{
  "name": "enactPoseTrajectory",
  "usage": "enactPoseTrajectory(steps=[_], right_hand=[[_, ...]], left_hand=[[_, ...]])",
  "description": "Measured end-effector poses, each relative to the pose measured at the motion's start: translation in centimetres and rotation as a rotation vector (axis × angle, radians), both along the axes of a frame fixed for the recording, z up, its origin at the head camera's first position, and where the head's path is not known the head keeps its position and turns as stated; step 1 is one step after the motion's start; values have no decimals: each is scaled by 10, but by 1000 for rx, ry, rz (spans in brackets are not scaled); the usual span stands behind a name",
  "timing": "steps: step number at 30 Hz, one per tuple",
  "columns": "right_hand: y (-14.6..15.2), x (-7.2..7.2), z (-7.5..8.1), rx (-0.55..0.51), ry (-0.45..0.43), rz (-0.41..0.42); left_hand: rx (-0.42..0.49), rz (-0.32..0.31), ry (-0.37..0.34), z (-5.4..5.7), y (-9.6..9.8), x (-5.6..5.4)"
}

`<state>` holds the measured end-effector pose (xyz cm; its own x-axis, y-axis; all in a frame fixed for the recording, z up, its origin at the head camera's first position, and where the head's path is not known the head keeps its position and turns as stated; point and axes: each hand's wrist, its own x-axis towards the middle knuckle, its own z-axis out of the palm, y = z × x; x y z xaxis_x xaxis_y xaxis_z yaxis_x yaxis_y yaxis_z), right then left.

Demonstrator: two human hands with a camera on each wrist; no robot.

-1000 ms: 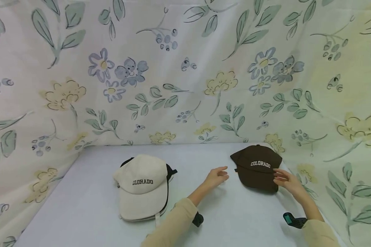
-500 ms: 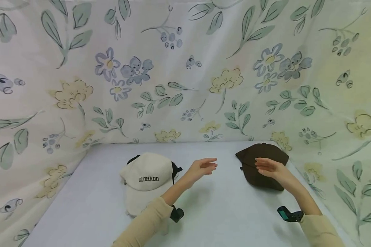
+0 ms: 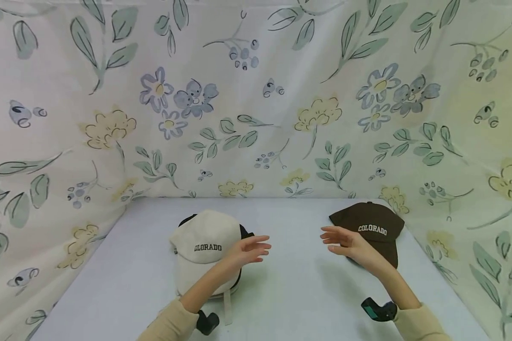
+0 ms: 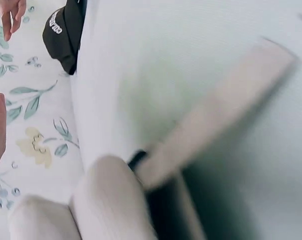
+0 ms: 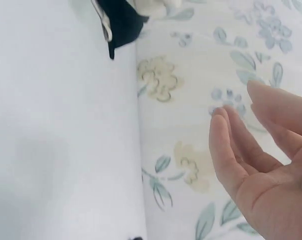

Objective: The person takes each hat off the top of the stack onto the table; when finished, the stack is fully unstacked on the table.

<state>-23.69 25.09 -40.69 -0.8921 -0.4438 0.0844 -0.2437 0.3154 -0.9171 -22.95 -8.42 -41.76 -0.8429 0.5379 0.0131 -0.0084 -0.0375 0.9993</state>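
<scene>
A cream cap (image 3: 205,229) with dark COLORADO lettering lies at the left of the white table, its brim toward me. Black parts show at its sides, and a pale strap (image 3: 227,307) trails from beneath; the strap (image 4: 221,110) is large in the left wrist view. Over the cap's right side hovers my left hand (image 3: 244,253), fingers loosely extended and holding nothing. The brown cap (image 3: 377,227), also lettered COLORADO, lies at the back right. My right hand (image 3: 347,244) hangs in front of its left part, fingers relaxed; the right wrist view shows this hand (image 5: 271,160) holding nothing.
A white table (image 3: 290,289) spreads between and in front of the caps. Behind it and at both sides hangs a floral cloth (image 3: 256,109). Each wrist carries a small black device, such as the one on the right (image 3: 379,310).
Both hands have moved left: the left one from mid-table to over the cream cap, the right one from the brown cap's right side to its left. The head view has shifted slightly.
</scene>
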Motion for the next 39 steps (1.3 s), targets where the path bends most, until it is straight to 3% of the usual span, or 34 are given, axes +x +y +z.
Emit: enactPoseTrajectory(steps=[5,15,21,32,39], right_hand=[[-18,6,1,-27,-37,49],[-54,5,4,-74,-39,190],[-81,1,1,-81,-58,257],[-125,-6,-30,-53,-88,364],[-153,-7,-48,-77,-138,421]], left_hand=[[14,-1,-26,-5,-35,14],[-47,148,-49,-4,-102,38],[-90,212,-54,-7,-131,49],[-105,345,-108,-33,-170,62],[-185,410,-152,-44,-185,62]])
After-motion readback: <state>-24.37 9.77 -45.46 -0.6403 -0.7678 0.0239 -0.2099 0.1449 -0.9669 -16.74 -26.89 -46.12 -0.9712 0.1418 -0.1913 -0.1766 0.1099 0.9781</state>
